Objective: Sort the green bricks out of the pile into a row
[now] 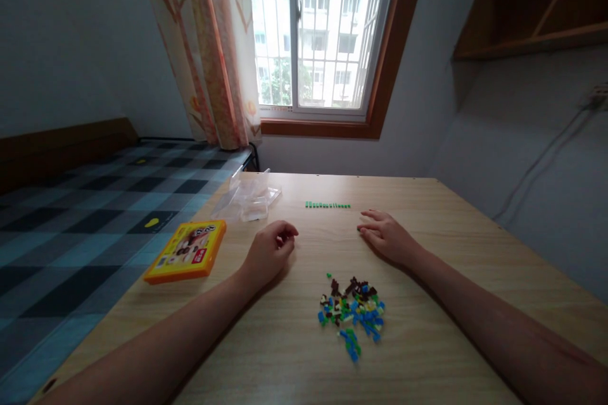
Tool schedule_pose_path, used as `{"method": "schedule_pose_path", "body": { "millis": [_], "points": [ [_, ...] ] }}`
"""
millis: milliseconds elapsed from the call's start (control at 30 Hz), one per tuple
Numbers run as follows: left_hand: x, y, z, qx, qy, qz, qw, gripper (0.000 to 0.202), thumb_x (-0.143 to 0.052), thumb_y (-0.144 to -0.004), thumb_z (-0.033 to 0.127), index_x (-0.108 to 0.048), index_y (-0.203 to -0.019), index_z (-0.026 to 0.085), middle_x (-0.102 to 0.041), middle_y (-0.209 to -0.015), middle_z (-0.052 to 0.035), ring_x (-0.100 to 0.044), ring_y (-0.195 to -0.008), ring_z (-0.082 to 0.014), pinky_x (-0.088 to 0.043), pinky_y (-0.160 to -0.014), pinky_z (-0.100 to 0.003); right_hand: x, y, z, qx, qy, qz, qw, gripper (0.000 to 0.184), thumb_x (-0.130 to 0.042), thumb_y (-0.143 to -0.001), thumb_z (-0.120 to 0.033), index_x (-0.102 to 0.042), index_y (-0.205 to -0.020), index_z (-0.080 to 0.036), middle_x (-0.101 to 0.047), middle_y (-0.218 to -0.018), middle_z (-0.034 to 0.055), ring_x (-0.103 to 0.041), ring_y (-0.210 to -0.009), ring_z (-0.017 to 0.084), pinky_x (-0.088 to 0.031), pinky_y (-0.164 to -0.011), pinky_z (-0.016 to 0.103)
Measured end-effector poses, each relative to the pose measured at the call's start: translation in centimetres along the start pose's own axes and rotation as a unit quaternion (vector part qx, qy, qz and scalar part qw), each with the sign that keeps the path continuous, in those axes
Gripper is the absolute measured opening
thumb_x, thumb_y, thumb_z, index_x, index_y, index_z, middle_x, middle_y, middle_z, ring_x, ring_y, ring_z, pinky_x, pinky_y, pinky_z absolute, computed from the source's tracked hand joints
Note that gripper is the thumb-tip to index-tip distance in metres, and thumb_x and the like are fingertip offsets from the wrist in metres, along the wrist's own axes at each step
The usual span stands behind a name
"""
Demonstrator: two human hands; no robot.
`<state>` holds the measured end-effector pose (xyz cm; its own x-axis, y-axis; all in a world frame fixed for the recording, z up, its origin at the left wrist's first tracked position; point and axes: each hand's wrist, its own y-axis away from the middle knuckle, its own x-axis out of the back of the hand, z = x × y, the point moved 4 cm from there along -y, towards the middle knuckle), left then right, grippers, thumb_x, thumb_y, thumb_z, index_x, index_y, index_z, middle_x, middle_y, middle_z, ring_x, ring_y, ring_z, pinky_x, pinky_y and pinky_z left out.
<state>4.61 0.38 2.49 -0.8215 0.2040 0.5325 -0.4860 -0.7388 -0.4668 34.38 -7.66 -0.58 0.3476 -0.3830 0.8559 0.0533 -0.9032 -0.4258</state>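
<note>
My left hand point(270, 252) rests on the wooden table point(427, 354) with its fingers curled loosely into a fist; nothing shows in it. My right hand point(386, 235) lies flat on the table, fingers stretched out toward the left. Between and beyond the hands runs a short row of small green bricks point(327, 205). In front of the hands sits a pile of tiny loose bricks point(352, 313) in blue, green, brown, yellow and white. Neither hand touches the row or the pile.
A yellow and orange box point(187, 251) lies at the table's left edge. Behind it are clear plastic bags point(247, 199). A bed with a checked cover point(80, 215) stands left of the table. A window point(313, 31) and curtain are beyond.
</note>
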Motion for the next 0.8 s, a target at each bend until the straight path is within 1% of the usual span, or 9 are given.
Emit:
{"method": "schedule_pose_path", "body": {
  "millis": [67,133,200,333,467,567,667,800],
  "points": [
    [0.0,0.0,-0.1,-0.001,0.001,0.002,1.0,0.014,-0.054,-0.077,0.017,-0.067,-0.083,0.016,-0.065,-0.074,-0.0012,-0.06,-0.067,-0.0147,-0.048,-0.061,-0.025,0.0,-0.4,1.9,-0.041,0.0,0.022,0.999,0.029,-0.055,-0.092,-0.032,-0.079,-0.102,-0.021,-0.067,-0.123,0.0104,-0.059,-0.119,0.027,-0.045,-0.107,0.044],
    [0.1,-0.1,-0.1,0.001,0.004,0.008,1.0,0.014,-0.054,-0.076,0.017,-0.066,-0.082,0.017,-0.065,-0.074,-0.0013,-0.061,-0.067,-0.0149,-0.047,-0.061,-0.025,-0.1,-0.9,3.1,-0.061,0.001,0.028,0.998,0.028,-0.056,-0.091,-0.031,-0.079,-0.103,-0.021,-0.071,-0.115,0.0089,-0.064,-0.11,0.025,-0.049,-0.101,0.04],
    [0.2,-0.2,-0.1,0.008,0.007,0.013,1.0,0.013,-0.053,-0.076,0.017,-0.066,-0.081,0.017,-0.065,-0.073,-0.0011,-0.06,-0.066,-0.0148,-0.047,-0.06,-0.025,-0.3,-1.7,3.8,-0.047,0.007,0.024,0.999,0.028,-0.055,-0.092,-0.032,-0.078,-0.104,-0.021,-0.072,-0.11,0.0077,-0.066,-0.104,0.024,-0.05,-0.097,0.038],
    [0.2,-0.3,-0.1,0.022,0.013,0.015,1.0,0.014,-0.053,-0.074,0.018,-0.066,-0.08,0.017,-0.064,-0.07,-0.0005,-0.059,-0.063,-0.0143,-0.046,-0.058,-0.024,-0.8,-3.7,5.1,0.001,0.019,0.018,1.0,0.027,-0.055,-0.094,-0.032,-0.079,-0.102,-0.023,-0.074,-0.106,0.0056,-0.067,-0.097,0.021,-0.052,-0.091,0.034],
    [0.1,-0.2,-0.3,0.024,0.019,0.009,0.999,0.015,-0.053,-0.074,0.018,-0.066,-0.08,0.017,-0.064,-0.07,-0.0006,-0.058,-0.064,-0.0146,-0.046,-0.059,-0.025,-1.5,-5.8,6.5,0.007,0.033,0.017,0.999,0.027,-0.054,-0.095,-0.035,-0.079,-0.101,-0.025,-0.074,-0.105,0.0045,-0.068,-0.096,0.021,-0.052,-0.089,0.034],
    [0.1,-0.1,-0.5,0.034,0.023,0.007,0.999,0.015,-0.052,-0.074,0.019,-0.066,-0.079,0.017,-0.065,-0.071,-0.0009,-0.059,-0.065,-0.0148,-0.046,-0.059,-0.025,-2.0,-6.8,6.7,0.019,0.026,0.011,0.999,0.028,-0.053,-0.096,-0.037,-0.078,-0.103,-0.027,-0.074,-0.105,0.0035,-0.068,-0.096,0.02,-0.052,-0.089,0.032],
    [0.1,-0.1,-0.7,0.043,0.028,0.006,0.999,0.014,-0.053,-0.075,0.02,-0.066,-0.079,0.017,-0.066,-0.072,-0.0011,-0.059,-0.066,-0.015,-0.046,-0.06,-0.024,-2.1,-6.9,6.6,0.029,0.014,0.007,0.999,0.029,-0.053,-0.096,-0.038,-0.078,-0.105,-0.027,-0.074,-0.107,0.0034,-0.067,-0.098,0.02,-0.052,-0.091,0.032],
    [0.2,-0.2,-0.5,0.045,0.028,-0.002,0.999,0.016,-0.052,-0.074,0.02,-0.067,-0.079,0.017,-0.066,-0.073,-0.0011,-0.059,-0.067,-0.0151,-0.046,-0.059,-0.024,-1.7,-6.5,6.7,0.005,0.011,0.017,1.0,0.034,-0.049,-0.097,-0.035,-0.072,-0.119,-0.025,-0.072,-0.113,0.0054,-0.067,-0.103,0.02,-0.051,-0.092,0.032]
  ]
}}
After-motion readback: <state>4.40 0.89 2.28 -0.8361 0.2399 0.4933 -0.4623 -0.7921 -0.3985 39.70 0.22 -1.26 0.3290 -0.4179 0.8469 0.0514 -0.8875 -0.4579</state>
